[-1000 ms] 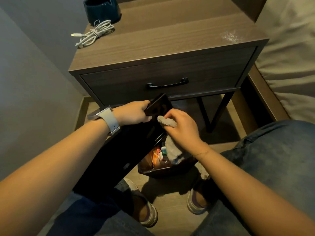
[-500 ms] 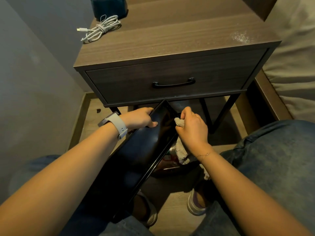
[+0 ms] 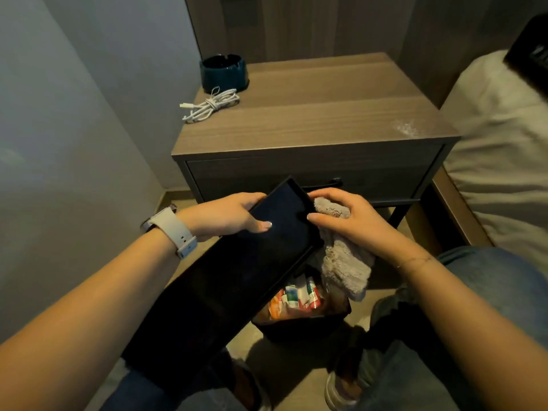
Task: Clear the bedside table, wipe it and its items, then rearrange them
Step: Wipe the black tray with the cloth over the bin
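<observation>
Grey wall, white-sheeted bed (dim light)

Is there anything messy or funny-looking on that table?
Yes. Near the front right corner of the bedside table there is a whitish, dusty smudge that stands out against the brown wood. The white cable is loosely bundled by the dark blue dish, with one plug end poking past the table's left edge.
</observation>
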Available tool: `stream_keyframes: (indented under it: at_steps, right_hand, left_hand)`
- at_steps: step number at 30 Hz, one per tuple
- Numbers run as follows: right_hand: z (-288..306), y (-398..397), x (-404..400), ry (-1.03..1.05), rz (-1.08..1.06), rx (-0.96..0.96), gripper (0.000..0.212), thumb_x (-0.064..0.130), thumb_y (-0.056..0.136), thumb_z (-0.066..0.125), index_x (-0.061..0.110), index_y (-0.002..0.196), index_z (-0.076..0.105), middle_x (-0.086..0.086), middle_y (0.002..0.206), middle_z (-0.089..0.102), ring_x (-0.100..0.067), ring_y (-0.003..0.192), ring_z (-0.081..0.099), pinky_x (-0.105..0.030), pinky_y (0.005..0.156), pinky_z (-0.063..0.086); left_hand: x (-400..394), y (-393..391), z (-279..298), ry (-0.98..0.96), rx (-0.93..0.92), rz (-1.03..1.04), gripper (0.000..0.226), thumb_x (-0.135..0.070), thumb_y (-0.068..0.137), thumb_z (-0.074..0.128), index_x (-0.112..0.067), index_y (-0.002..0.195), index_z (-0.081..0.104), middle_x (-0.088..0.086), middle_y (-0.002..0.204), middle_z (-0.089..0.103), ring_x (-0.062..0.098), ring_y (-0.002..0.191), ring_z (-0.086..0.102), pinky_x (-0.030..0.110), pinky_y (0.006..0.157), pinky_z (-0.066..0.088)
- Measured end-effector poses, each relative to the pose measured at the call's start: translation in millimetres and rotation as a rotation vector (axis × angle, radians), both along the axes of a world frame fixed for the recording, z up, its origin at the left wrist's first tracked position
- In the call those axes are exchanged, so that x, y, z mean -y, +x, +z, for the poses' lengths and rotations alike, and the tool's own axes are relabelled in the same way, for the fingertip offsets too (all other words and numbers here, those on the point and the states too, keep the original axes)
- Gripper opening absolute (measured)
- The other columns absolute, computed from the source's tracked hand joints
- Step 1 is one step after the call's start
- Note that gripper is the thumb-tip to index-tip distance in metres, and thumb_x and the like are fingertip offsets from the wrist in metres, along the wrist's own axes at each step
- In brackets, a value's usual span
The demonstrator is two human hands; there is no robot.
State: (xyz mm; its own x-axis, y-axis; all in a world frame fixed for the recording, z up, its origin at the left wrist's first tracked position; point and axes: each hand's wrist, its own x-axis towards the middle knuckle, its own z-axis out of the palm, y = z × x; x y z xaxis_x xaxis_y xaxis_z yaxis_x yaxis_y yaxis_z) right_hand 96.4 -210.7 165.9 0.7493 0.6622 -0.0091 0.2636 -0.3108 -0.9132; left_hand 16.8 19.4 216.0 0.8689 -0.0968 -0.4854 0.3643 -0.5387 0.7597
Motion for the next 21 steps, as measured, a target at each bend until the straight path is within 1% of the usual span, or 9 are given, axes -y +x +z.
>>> stream_keyframes:
  at_steps: [3,5,8,11,13,15,18,20,21]
  right_hand:
    - [31.2,3.5,-1.3,-0.065,0.085,0.137,0.025,0.038,0.086,0.066,0.020,0.103,0.070,0.009,0.101,0.069,-0.004,0.098,0.063,-0.036,0.087,0.052]
    - [44.7,4.9,-1.6,-0.041,0.029,0.306,0.027,0.037,0.092,0.060,0.011,0.095,0.069,0.001,0.090,0.069,-0.012,0.089,0.065,-0.047,0.081,0.051]
    - [64.8,7.8,1.2,0.050,-0.114,0.416,0.027,0.034,0.094,0.058,0.009,0.095,0.070,-0.002,0.088,0.071,-0.016,0.086,0.067,-0.049,0.076,0.052]
    - [91.6,13.0,4.6,0.080,-0.213,0.360,0.028,0.027,0.095,0.058,0.002,0.090,0.069,-0.012,0.082,0.070,-0.020,0.077,0.065,-0.039,0.069,0.052]
    - [109.6,21.8,7.9,0.096,-0.268,0.266,0.028,0.020,0.094,0.060,-0.006,0.085,0.067,-0.021,0.079,0.068,-0.015,0.070,0.062,-0.030,0.064,0.047]
    - [125.6,32.7,9.8,0.075,-0.341,0.128,0.030,0.019,0.091,0.063,-0.008,0.076,0.064,-0.021,0.070,0.066,-0.013,0.061,0.064,-0.027,0.061,0.045]
    - [147.7,45.3,5.3,-0.107,-0.401,0.030,0.025,0.024,0.088,0.067,0.004,0.073,0.062,-0.010,0.068,0.063,-0.016,0.060,0.059,-0.024,0.057,0.041]
    - [154.1,50.6,2.6,-0.249,-0.412,0.019,0.023,0.029,0.086,0.068,0.006,0.089,0.064,-0.010,0.086,0.062,-0.021,0.077,0.056,-0.029,0.071,0.041]
    - [156.1,47.2,4.2,-0.304,-0.410,-0.009,0.026,0.031,0.085,0.069,0.008,0.095,0.064,-0.009,0.092,0.061,-0.022,0.081,0.056,-0.032,0.075,0.041]
  left_hand:
    - [3.6,-0.7,30.4,0.024,0.057,-0.055,0.033,-0.012,0.093,0.060,-0.018,0.126,0.055,0.004,0.117,0.067,0.020,0.103,0.067,0.038,0.092,0.054]
    - [7.5,-0.6,48.5,0.024,0.118,-0.046,0.031,-0.015,0.093,0.061,-0.020,0.123,0.056,0.001,0.116,0.067,0.016,0.103,0.067,0.036,0.091,0.054]
    - [15.5,-0.5,69.1,0.145,0.338,0.005,0.022,-0.028,0.092,0.062,-0.023,0.114,0.058,-0.002,0.111,0.066,0.016,0.102,0.065,0.037,0.091,0.053]
    - [11.5,-9.7,84.1,0.448,0.594,0.061,0.029,-0.039,0.094,0.056,-0.029,0.120,0.049,-0.005,0.116,0.060,0.013,0.109,0.057,0.034,0.094,0.047]
    - [6.8,-25.9,91.6,0.737,0.810,0.047,0.044,-0.041,0.094,0.053,-0.029,0.134,0.041,-0.004,0.132,0.052,0.014,0.124,0.047,0.033,0.100,0.040]
    - [12.7,-46.1,96.2,0.913,0.932,-0.028,0.053,-0.049,0.092,0.047,-0.031,0.141,0.037,-0.008,0.146,0.038,0.013,0.137,0.033,0.035,0.110,0.030]
    - [42.1,-72.0,82.7,0.959,0.812,-0.166,0.066,-0.063,0.090,0.030,-0.034,0.149,0.023,-0.013,0.155,0.024,0.008,0.144,0.020,0.033,0.116,0.018]
    - [53.8,-79.1,64.0,1.045,0.764,-0.166,0.078,-0.062,0.090,0.042,-0.029,0.153,0.009,-0.007,0.160,0.016,0.012,0.147,0.015,0.037,0.118,0.016]
    - [54.1,-81.5,57.0,1.101,0.755,-0.146,0.083,-0.053,0.088,0.055,-0.026,0.154,0.011,-0.001,0.159,0.022,0.017,0.146,0.021,0.040,0.116,0.023]
